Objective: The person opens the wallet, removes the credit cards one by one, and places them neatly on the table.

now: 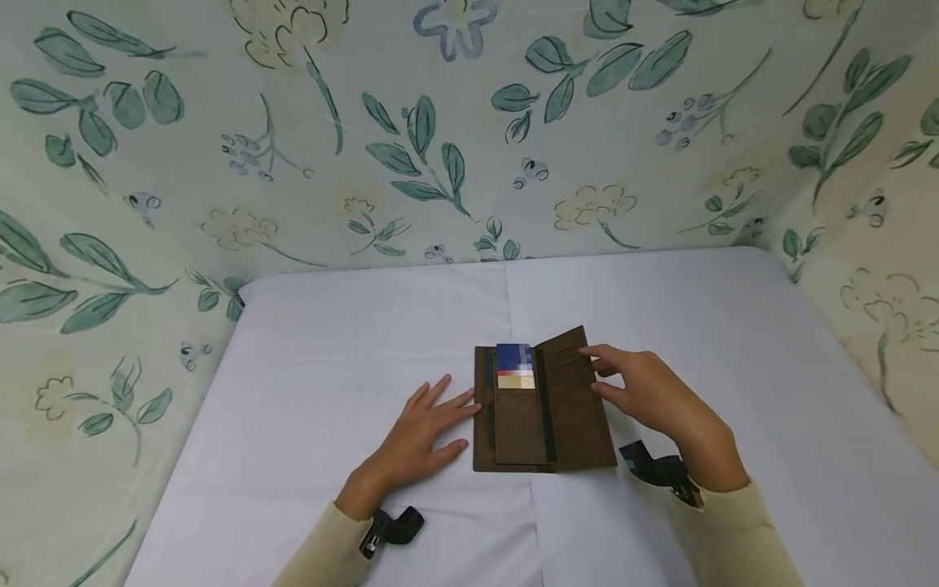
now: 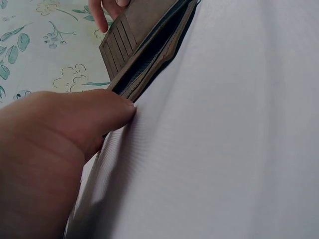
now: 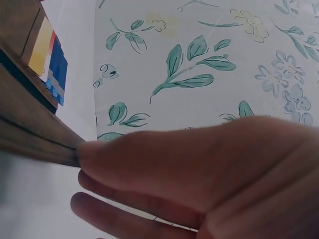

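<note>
A brown wallet (image 1: 522, 432) lies unfolded on the white cloth, its right flap (image 1: 575, 408) tilted up off the surface. From a slot in its middle panel sticks a blue, red and yellow card (image 1: 515, 365), also seen in the right wrist view as a bright card (image 3: 50, 59). My left hand (image 1: 425, 432) rests with spread fingers, fingertips at the wallet's left edge. At the flap's outer edge, my right hand (image 1: 653, 391) pinches it between thumb and fingers. The left wrist view shows card slots (image 2: 119, 47) on the raised flap.
The white-covered table (image 1: 352, 326) extends around the wallet. Behind it and at both sides hangs a floral cloth (image 1: 440, 212) with green leaves. Black wrist cameras (image 1: 403, 526) sit at both cuffs.
</note>
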Tool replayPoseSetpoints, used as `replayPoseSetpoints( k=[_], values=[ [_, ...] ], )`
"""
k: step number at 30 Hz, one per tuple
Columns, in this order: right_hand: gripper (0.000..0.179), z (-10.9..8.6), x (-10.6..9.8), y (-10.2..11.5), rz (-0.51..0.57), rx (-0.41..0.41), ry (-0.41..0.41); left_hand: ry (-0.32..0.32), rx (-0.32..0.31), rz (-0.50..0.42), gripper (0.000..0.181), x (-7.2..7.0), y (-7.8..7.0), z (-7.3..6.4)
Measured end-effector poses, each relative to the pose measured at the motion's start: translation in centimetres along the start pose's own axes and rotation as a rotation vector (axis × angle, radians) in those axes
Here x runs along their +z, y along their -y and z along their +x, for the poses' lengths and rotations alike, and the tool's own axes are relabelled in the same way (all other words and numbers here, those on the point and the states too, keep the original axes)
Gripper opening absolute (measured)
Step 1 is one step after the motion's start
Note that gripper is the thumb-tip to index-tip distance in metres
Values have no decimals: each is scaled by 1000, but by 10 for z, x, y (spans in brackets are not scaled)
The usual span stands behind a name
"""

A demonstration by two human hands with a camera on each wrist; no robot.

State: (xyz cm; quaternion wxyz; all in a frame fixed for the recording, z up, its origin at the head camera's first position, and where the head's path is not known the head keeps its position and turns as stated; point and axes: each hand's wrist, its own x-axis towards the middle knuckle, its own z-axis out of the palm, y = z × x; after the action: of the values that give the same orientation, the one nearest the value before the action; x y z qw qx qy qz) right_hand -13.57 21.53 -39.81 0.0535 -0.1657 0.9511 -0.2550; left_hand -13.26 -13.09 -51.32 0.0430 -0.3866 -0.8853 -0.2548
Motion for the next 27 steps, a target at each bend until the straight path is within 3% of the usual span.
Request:
replayPoseSetpoints(
  k=[8,27],
  values=[
    [60,5,5,-7,-4,111,33,-7,0,-9,50,2,1,-2],
    [62,14,20,-30,33,136,104,-15,-8,-8,50,3,-1,-4]
  ],
)
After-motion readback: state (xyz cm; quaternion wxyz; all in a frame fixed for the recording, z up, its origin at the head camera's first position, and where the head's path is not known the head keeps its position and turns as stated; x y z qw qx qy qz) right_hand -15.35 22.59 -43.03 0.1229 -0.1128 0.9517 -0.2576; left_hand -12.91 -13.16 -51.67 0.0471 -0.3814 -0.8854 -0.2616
